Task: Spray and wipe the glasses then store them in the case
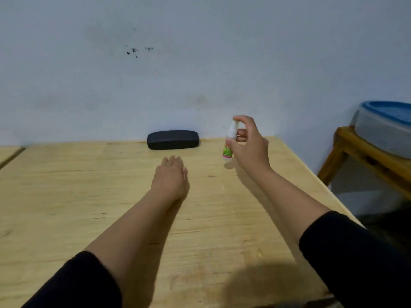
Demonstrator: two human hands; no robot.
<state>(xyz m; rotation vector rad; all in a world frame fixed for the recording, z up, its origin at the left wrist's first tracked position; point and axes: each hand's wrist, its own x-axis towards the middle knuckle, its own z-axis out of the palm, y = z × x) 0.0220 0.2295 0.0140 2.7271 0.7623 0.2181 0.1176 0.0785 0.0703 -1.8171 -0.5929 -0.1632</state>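
A closed black glasses case (172, 139) lies on the wooden table (89, 196) against the wall. My right hand (249, 145) grips a small white spray bottle (229, 143) with a green and pink label, held just above the table to the right of the case, forefinger on its top. My left hand (171, 176) rests flat on the table in front of the case, fingers straight, holding nothing. No glasses are in view.
A pale wall rises right behind the table. Off the table's right edge stands a wooden stool (364, 158) bearing a grey tub with a blue lid (387, 121). A seam to another board (11, 156) runs at the far left.
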